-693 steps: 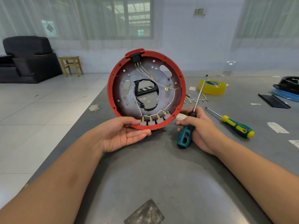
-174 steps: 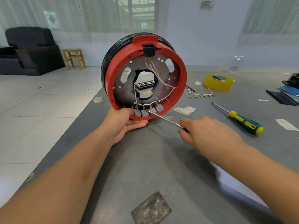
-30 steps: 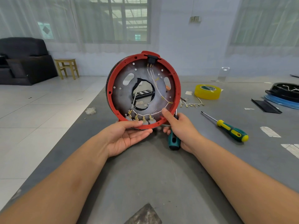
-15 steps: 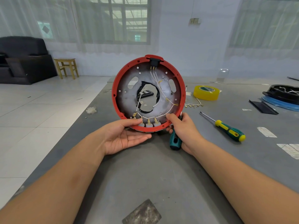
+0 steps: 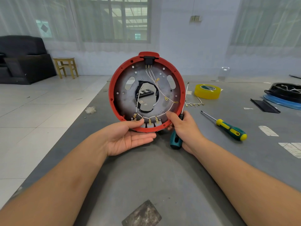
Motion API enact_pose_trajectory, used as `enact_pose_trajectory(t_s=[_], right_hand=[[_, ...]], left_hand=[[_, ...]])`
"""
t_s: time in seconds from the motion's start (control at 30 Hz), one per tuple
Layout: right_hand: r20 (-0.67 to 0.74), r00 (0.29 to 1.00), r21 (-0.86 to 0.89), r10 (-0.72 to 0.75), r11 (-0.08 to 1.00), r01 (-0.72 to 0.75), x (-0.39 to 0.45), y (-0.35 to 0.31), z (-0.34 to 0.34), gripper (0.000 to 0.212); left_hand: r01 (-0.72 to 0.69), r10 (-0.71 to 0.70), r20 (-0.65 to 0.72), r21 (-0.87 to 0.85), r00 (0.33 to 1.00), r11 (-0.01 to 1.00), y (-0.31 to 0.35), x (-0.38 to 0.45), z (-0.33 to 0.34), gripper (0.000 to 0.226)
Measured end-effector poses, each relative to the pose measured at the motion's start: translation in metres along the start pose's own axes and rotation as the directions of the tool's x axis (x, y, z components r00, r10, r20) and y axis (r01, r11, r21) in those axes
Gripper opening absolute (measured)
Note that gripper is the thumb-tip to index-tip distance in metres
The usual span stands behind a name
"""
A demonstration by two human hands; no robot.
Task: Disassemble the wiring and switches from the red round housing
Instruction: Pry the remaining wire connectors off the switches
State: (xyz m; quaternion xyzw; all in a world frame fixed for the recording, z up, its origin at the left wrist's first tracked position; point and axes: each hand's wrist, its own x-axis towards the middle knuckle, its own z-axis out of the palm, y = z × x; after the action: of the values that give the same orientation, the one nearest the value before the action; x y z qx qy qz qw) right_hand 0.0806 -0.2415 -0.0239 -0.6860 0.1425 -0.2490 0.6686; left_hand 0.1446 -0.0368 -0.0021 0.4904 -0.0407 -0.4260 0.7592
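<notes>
The red round housing (image 5: 112, 88) stands upright on its edge on the grey table, its open inside facing me. White wires (image 5: 160, 92) with brass terminals run from a black socket (image 5: 148, 60) at the top to grey switches (image 5: 150, 125) along the bottom rim. My left hand (image 5: 128, 137) cups the bottom rim from below, thumb inside on the switches. My right hand (image 5: 184, 128) grips a teal-handled screwdriver (image 5: 175, 141), shaft pointing up beside the housing, while its thumb presses on the lower right rim.
A second screwdriver (image 5: 229, 129) with a green and yellow handle lies on the table (image 5: 162, 176) to the right. Behind it are a yellow tape roll (image 5: 207, 91), loose terminal wires (image 5: 194, 103) and a black part on a blue one (image 5: 286, 93). The table's left edge drops to a tiled floor.
The housing has shifted slightly right and now faces me squarely. My right thumb has settled on the lower right rim, with the screwdriver still in that hand.
</notes>
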Motion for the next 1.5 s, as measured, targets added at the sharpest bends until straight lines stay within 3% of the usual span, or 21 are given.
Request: enact_pose_trajectory(t_s=[0.23, 0.43, 0.5, 0.63, 0.87, 0.97, 1.03, 1.1, 1.2, 1.27, 1.37, 1.5], right_hand=[[0.020, 1.000, 0.004, 0.013, 1.000, -0.013, 0.002, 0.001, -0.002, 0.041], [0.042, 0.997, 0.011, 0.067, 0.998, -0.067, -0.003, -0.002, 0.001, 0.075], [0.026, 0.994, 0.058, 0.105, 0.993, -0.107, -0.005, -0.001, 0.000, 0.066], [-0.025, 0.993, 0.124, 0.117, 0.986, -0.114, -0.016, -0.002, -0.004, 0.018], [0.131, 0.991, 0.316, 0.006, 0.948, -0.047, -0.042, -0.017, -0.015, 0.022], [0.195, 0.979, 0.226, -0.057, 0.974, 0.011, -0.045, -0.020, -0.023, 0.020], [0.225, 0.963, 0.042, -0.148, 0.989, 0.142, -0.044, -0.023, -0.032, 0.021], [0.271, 0.930, -0.252, -0.247, 0.915, 0.316, -0.042, -0.025, -0.041, 0.032], [0.352, 0.898, -0.598, -0.263, 0.675, 0.432, -0.038, -0.026, -0.053, 0.045], [0.366, 0.900, -0.722, -0.236, 0.539, 0.434, -0.035, -0.028, -0.058, 0.047], [0.390, 0.903, -0.870, -0.179, 0.251, 0.425, -0.030, -0.031, -0.065, 0.050], [0.443, 0.878, -0.882, -0.181, 0.085, 0.463, -0.024, -0.035, -0.072, 0.053]], left_hand=[[-0.003, 0.006, 0.058, -0.049, 0.998, 0.999, -0.003, 0.000, -0.004, 0.050], [-0.062, 0.062, 0.005, -0.040, 0.998, 0.997, -0.003, 0.001, -0.001, 0.051], [-0.079, 0.078, -0.019, -0.043, 0.997, 0.996, -0.003, 0.003, -0.002, 0.049], [-0.117, 0.113, -0.061, -0.067, 0.992, 0.991, 0.000, 0.005, -0.008, 0.032], [-0.147, 0.141, -0.095, -0.066, 0.985, 0.987, 0.001, 0.006, -0.009, 0.031], [-0.160, 0.152, -0.106, -0.069, 0.983, 0.985, 0.000, 0.005, -0.007, 0.030], [-0.174, 0.166, -0.120, -0.062, 0.979, 0.983, 0.000, 0.005, -0.007, 0.031], [-0.197, 0.190, -0.136, -0.037, 0.972, 0.980, 0.000, 0.005, -0.006, 0.033], [-0.224, 0.218, -0.156, -0.023, 0.963, 0.974, -0.001, 0.005, -0.004, 0.034], [-0.235, 0.227, -0.166, -0.027, 0.960, 0.972, -0.001, 0.005, -0.004, 0.034], [-0.252, 0.243, -0.179, -0.029, 0.953, 0.967, -0.002, 0.005, -0.003, 0.037], [-0.259, 0.252, -0.187, -0.014, 0.949, 0.966, -0.002, 0.007, -0.004, 0.038]])
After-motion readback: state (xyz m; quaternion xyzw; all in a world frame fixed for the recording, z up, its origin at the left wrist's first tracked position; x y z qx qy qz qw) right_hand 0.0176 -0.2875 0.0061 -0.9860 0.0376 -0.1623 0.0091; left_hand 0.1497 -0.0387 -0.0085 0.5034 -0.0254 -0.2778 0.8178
